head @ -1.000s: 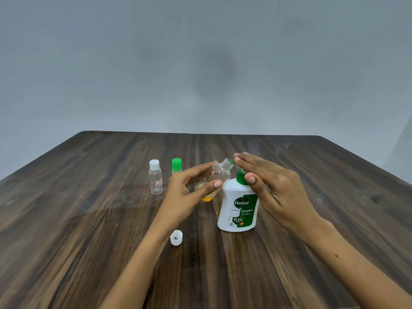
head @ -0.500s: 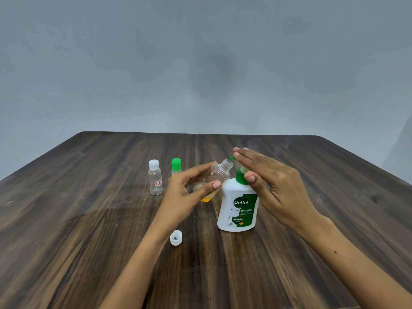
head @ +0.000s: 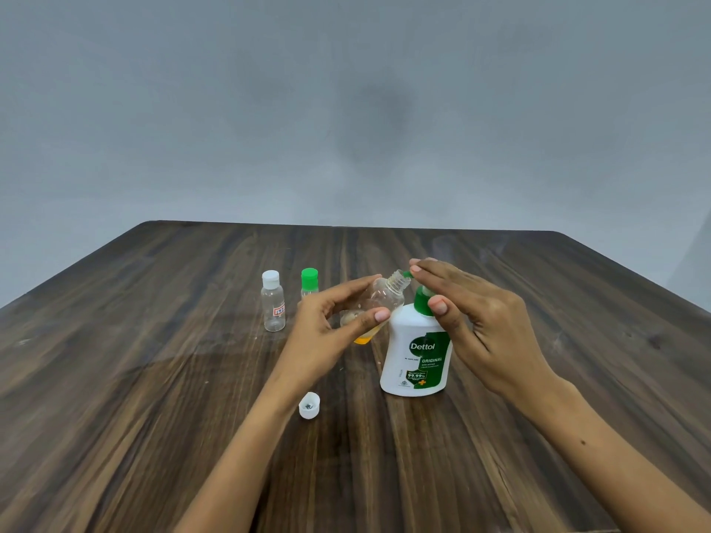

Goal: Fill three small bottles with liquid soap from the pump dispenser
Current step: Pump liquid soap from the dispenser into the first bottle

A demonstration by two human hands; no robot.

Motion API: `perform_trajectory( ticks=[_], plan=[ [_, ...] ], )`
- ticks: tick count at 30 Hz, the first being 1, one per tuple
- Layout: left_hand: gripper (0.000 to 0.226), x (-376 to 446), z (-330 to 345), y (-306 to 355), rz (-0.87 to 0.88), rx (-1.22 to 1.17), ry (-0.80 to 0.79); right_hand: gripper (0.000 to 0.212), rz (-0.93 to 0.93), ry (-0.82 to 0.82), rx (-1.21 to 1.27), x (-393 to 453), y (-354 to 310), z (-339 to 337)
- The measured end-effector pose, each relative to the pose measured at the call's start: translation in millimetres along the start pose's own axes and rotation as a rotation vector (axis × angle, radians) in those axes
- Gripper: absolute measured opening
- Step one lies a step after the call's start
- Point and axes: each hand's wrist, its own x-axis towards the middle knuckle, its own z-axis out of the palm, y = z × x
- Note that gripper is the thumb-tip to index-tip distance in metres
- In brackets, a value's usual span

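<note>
Just left of centre, the left hand reaches in from the near edge and grips a small clear plastic bottle, thumb on the near side and fingers curled round the far side. That uncapped bottle is tilted, its threaded mouth pointing up and to the right against the green spout of the white pump dispenser, with a little orange liquid soap pooled at its lower end. The right hand comes in from the near right and lies over the green pump head, fingers straight and together on top, thumb against the green collar; it does not curl round anything. The dispenser stands upright on the dark wooden table.

Compared with half a second ago, the poses are nearly the same: the right fingers sit slightly higher over the pump head, and the tilted bottle keeps its place at the spout.

A loose white cap lies open side up near the left forearm. Further left and farther back stand a clear bottle with a white cap and a bottle with a green cap, partly hidden behind the left hand.
</note>
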Motion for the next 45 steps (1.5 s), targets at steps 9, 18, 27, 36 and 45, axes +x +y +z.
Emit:
perform_trajectory(
  ticks=[9, 18, 27, 36, 45],
  plan=[
    [0.045, -0.1, -0.7, 0.3, 0.003, 0.006, 0.004, 0.065, -0.010, 0.004, -0.010, 2.4, 2.0, -1.6],
    [0.042, 0.9, 0.1, -0.1, 0.004, -0.023, -0.004, 0.064, -0.024, 0.002, -0.016, 3.7, 2.6, -2.5],
    [0.041, 1.2, 0.3, -0.1, 0.002, -0.024, -0.002, 0.063, -0.014, 0.018, -0.006, 2.2, 1.4, -0.7],
    [0.043, 1.2, 0.2, -1.4, 0.003, -0.022, 0.004, 0.062, -0.009, 0.029, 0.009, -0.5, 1.9, 1.9],
    [0.043, 1.0, 0.3, -0.7, 0.003, -0.016, 0.002, 0.062, -0.012, 0.036, 0.003, 0.9, 1.9, 1.4]
  ],
)
